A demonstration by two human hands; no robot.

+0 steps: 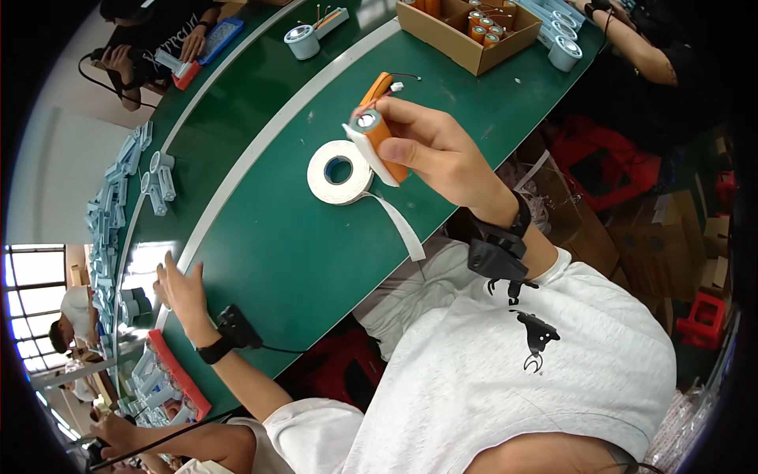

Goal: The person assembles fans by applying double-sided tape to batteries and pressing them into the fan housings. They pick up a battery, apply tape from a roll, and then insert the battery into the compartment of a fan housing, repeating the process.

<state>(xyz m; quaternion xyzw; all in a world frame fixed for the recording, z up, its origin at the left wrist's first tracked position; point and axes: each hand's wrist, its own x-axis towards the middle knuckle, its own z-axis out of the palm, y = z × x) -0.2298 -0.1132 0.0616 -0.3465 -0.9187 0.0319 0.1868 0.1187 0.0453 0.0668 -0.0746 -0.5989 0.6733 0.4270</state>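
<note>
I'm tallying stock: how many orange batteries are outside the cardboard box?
2: one battery in the right hand, a second battery on the table just beyond it. Others may be hidden.

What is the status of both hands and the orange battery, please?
Right hand gripping orange battery, white strip along its side. Left hand open, no object visible in it. White tape roll on green table nearby, loose end trailing.

Pinched in the right hand (448,160), an orange battery cylinder (377,140) tilts, its grey-rimmed end up; a white strip (369,154) (tape-like, from where I stand) runs along its side away from the palm.
</note>
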